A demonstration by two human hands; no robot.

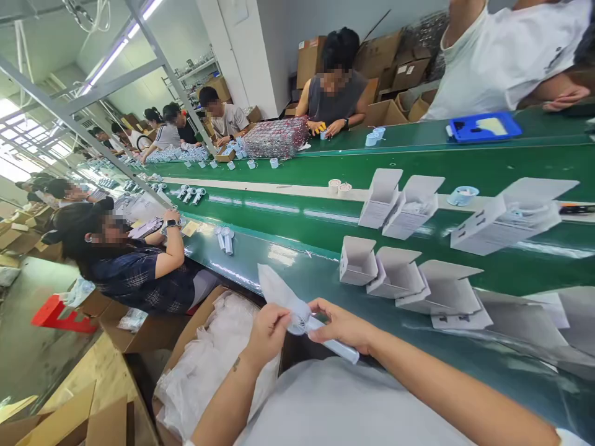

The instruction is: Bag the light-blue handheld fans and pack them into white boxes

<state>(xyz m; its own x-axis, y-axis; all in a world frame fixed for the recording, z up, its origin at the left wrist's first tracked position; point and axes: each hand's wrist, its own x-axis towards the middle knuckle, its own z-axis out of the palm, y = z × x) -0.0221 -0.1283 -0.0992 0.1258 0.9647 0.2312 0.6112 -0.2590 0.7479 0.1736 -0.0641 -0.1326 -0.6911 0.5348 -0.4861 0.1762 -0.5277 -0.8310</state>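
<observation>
A light blue handheld fan is held tilted just in front of my body, its round head up and to the left. My right hand grips the handle close to the head. A translucent white plastic bag covers part of the head and sticks out beyond it. My left hand pinches the bag at the left side of the head. Just below my left arm, a carton is filled with more translucent bags. Two or three similar fans lie on the bench edge ahead.
Open white boxes stand in a row at right, with several filled ones behind on the green conveyor. A co-worker sits at left. Across the line are another person and a blue tray.
</observation>
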